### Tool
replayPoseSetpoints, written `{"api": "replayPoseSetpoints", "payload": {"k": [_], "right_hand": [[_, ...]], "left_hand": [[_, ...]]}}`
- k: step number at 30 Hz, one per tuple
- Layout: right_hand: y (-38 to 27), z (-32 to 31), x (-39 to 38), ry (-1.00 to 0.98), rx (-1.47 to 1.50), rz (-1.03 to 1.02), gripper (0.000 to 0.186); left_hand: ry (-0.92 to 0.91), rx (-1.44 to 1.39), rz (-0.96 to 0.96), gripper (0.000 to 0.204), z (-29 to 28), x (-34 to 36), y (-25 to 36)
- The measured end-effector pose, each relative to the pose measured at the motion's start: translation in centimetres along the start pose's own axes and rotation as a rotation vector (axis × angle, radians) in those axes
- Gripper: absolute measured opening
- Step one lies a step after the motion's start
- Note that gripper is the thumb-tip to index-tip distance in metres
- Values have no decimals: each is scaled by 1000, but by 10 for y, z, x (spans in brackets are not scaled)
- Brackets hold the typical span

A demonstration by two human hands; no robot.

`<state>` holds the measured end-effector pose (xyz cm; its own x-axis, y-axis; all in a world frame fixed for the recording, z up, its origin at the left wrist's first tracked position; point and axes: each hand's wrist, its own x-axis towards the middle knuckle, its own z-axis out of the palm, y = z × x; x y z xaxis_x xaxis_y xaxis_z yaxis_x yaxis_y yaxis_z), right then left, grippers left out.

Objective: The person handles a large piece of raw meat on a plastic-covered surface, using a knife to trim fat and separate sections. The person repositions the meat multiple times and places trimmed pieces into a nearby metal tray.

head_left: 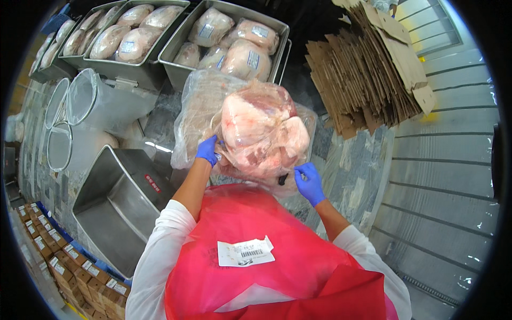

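A large piece of raw pink meat with pale fat (264, 130) lies in front of me in a clear plastic bag (194, 114). My left hand (208, 150), in a blue glove, is closed on the bag's near left side, against the meat. On the near right, my right hand (309, 183), also gloved in blue, pinches the edge of the plastic. A small black object (282, 180) shows beside the right fingers; its kind is unclear. My red apron (256, 224) with a white label (246, 252) stuck to it reaches close to the bag.
Steel tubs (169, 56) of bagged, labelled meat stand at the far left. Clear bags hang from metal hoops (60, 146) at left, beyond a deep steel tub (125, 200). Stacked cardboard (368, 74) rises at far right. Labelled boxes (80, 272) fill the lower left.
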<state>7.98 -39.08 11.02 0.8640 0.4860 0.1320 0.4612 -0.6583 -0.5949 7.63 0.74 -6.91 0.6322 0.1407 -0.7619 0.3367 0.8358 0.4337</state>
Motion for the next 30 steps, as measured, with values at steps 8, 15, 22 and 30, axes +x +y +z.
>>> {"api": "replayPoseSetpoints", "payload": {"k": [8, 15, 22, 30], "right_hand": [[44, 22, 100, 227, 644, 734, 72], [23, 19, 107, 59, 587, 633, 71], [10, 71, 68, 68, 775, 628, 72], [-27, 90, 109, -238, 1569, 823, 58]], "left_hand": [[-296, -109, -295, 40, 50, -54, 29], [-237, -12, -180, 36, 10, -56, 20], [-2, 57, -100, 24, 20, -167, 63], [-584, -62, -82, 13, 38, -217, 137]]}}
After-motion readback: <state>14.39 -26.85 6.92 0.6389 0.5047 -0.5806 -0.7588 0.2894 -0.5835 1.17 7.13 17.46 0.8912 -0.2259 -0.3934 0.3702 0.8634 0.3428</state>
